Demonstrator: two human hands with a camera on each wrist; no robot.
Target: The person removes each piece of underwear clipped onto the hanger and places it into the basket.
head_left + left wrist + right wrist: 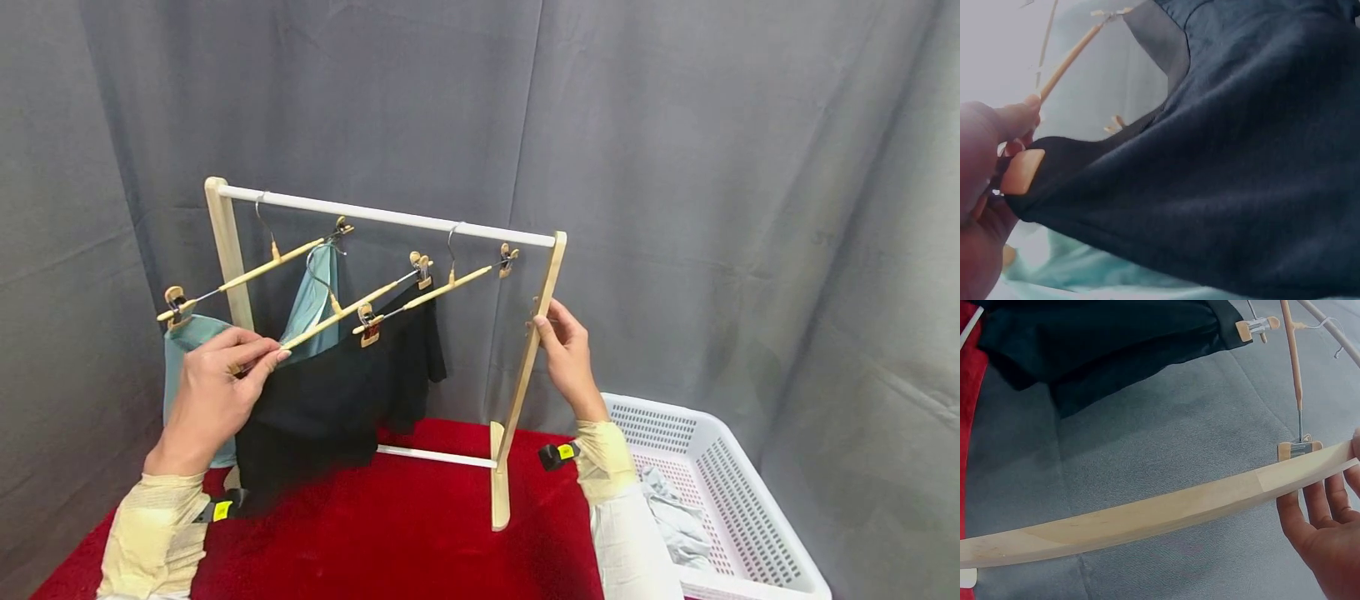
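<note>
My left hand (217, 387) grips the near end of a wooden clip hanger (358, 305), around the clip (1023, 172) there. From this hanger hangs a black garment (315, 417), its far corner in the other clip. The hanger's hook is below the rack's white rail (390, 218), off it. My right hand (567, 354) holds the wooden right post (525, 367) of the rack, thumb on the front and fingers behind. In the right wrist view, the fingers lie under the post (1147, 512). A bare clip hanger (442, 289) hangs on the rail near that post.
A light teal garment (318, 287) hangs from another clip hanger (258, 271) at the rail's left. The rack stands on a red cloth (420, 533). A white plastic basket (738, 467) with a pale garment (675, 521) is at the right, before a grey curtain (675, 208).
</note>
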